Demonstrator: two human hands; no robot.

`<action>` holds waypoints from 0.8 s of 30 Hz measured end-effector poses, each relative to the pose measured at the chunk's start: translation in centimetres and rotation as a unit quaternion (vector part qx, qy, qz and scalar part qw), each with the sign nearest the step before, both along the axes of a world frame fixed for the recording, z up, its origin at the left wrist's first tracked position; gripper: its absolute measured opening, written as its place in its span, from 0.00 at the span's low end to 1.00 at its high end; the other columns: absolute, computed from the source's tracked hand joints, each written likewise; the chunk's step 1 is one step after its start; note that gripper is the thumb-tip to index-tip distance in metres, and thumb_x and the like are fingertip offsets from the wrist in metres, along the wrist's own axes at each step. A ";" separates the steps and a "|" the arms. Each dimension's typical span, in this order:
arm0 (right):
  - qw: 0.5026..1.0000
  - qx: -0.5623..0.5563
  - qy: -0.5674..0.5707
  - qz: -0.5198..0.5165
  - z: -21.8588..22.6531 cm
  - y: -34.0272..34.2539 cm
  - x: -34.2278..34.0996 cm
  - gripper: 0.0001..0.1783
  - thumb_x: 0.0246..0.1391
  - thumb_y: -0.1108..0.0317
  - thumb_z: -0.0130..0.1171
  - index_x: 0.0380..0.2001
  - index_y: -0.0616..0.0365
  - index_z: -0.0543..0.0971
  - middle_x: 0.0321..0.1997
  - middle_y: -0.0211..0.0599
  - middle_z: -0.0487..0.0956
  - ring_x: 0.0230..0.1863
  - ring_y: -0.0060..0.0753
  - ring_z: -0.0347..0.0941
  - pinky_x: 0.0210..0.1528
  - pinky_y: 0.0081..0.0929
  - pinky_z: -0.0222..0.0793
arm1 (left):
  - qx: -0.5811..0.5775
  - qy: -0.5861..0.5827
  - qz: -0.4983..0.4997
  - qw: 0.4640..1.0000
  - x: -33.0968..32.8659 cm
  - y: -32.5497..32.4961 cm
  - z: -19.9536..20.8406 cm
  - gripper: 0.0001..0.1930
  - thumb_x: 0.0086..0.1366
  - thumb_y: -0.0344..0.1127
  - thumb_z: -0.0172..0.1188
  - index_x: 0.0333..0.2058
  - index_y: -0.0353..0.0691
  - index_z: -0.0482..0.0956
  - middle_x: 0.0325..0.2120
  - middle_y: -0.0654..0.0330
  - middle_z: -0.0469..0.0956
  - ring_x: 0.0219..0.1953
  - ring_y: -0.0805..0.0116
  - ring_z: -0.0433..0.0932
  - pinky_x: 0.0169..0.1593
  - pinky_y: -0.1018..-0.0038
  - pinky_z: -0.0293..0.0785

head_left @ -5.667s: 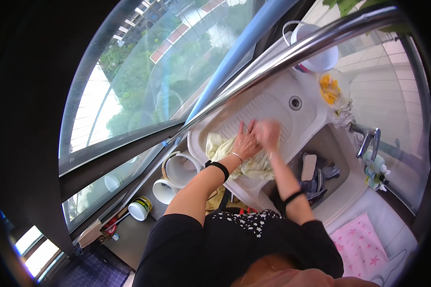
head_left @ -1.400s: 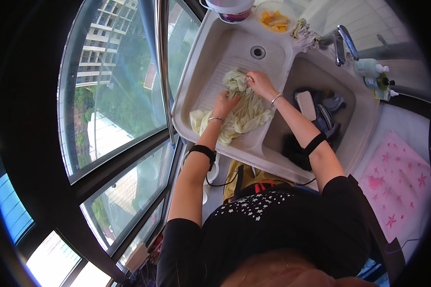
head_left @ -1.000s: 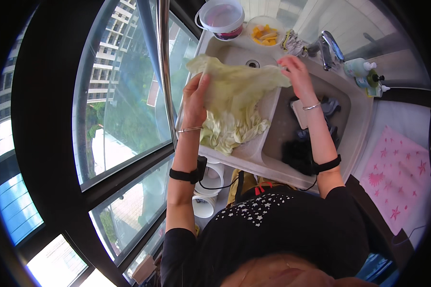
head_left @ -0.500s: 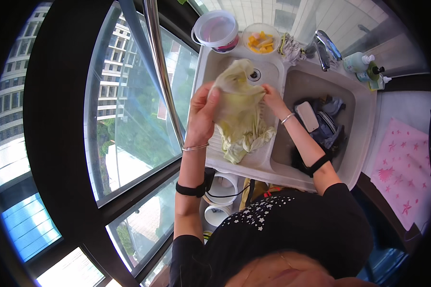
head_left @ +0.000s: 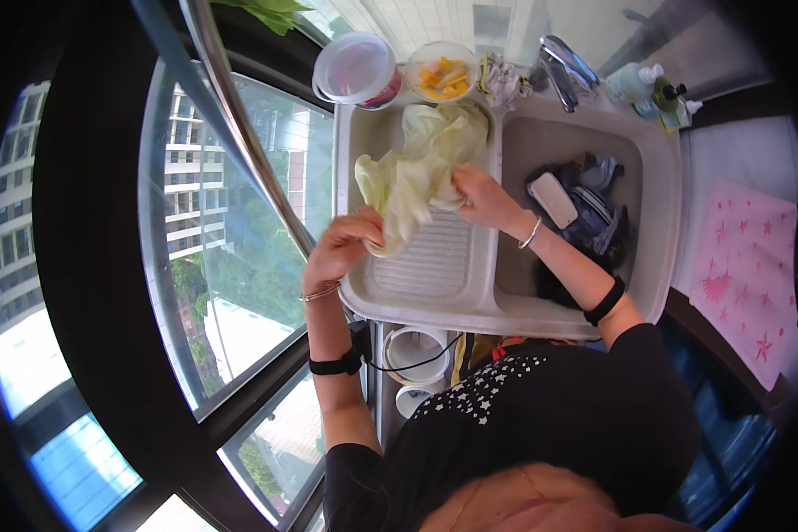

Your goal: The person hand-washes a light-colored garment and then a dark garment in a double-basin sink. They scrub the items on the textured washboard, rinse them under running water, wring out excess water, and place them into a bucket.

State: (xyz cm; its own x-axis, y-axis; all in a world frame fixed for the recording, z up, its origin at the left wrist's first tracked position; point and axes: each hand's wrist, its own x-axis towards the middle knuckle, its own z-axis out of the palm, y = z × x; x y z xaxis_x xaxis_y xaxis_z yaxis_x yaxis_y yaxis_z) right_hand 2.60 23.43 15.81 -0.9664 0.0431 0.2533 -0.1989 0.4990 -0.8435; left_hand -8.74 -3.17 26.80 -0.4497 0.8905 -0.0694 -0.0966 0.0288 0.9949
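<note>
A pale yellow, crumpled garment (head_left: pixel 421 155) stretches between my two hands above the left basin of the sink, over its ribbed washboard (head_left: pixel 421 266). At its near left end, the fingers of my left hand (head_left: pixel 341 246) pinch the cloth. My right hand (head_left: pixel 486 199) grips its right side with closed fingers, close to the divider between the basins. The far part of the garment reaches the back of the left basin and covers the drain there.
Dark clothes (head_left: pixel 607 199) with a white bar-shaped block (head_left: pixel 552 200) lie in the right basin. Along the back stand a lidded bucket (head_left: pixel 356 71), a bowl of yellow pieces (head_left: pixel 442 75), a bunched cloth (head_left: pixel 503 82), a faucet (head_left: pixel 566 73) and pump bottles (head_left: pixel 634 84). A window borders the left side.
The garment has been turned and spread toward the back of the basin, uncovering the washboard. My left hand has moved down and left; the right has shifted slightly left and nearer. The view has shifted too.
</note>
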 end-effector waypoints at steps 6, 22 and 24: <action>0.921 0.329 -0.176 -0.111 -9.9 4.5 1.7 0.07 0.39 0.69 0.58 0.27 0.54 0.80 0.35 0.36 0.78 0.43 0.42 0.74 0.48 0.41 0.66 | -0.520 0.319 -0.186 0.770 4.3 -0.4 -9.5 0.17 0.65 0.32 0.53 0.52 0.46 0.77 0.52 0.57 0.77 0.58 0.64 0.71 0.61 0.71 0.63; 0.675 0.369 -0.582 0.265 -20.7 9.3 14.4 0.24 0.40 0.55 0.64 0.39 0.61 0.84 0.46 0.49 0.81 0.49 0.51 0.77 0.53 0.39 0.73 | -0.231 -0.095 0.356 0.900 3.7 7.1 -20.8 0.14 0.64 0.36 0.56 0.45 0.35 0.78 0.40 0.57 0.81 0.45 0.64 0.79 0.49 0.69 0.72; 0.684 0.326 -0.571 0.317 -21.4 9.5 13.4 0.27 0.40 0.51 0.64 0.38 0.61 0.83 0.46 0.50 0.81 0.48 0.52 0.78 0.51 0.40 0.73 | -0.268 0.025 0.357 0.894 3.9 7.0 -22.1 0.14 0.61 0.35 0.57 0.43 0.34 0.79 0.38 0.55 0.82 0.43 0.59 0.79 0.49 0.68 0.73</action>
State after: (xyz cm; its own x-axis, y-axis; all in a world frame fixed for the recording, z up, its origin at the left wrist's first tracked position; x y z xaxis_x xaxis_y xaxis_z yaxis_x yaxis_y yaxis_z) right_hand 15.99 32.91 -5.55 -0.3219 -0.2396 -0.9159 0.0526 0.9614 -0.2700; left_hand -4.84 3.86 4.68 -0.9049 0.2190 -0.3650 -0.2377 0.4516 0.8600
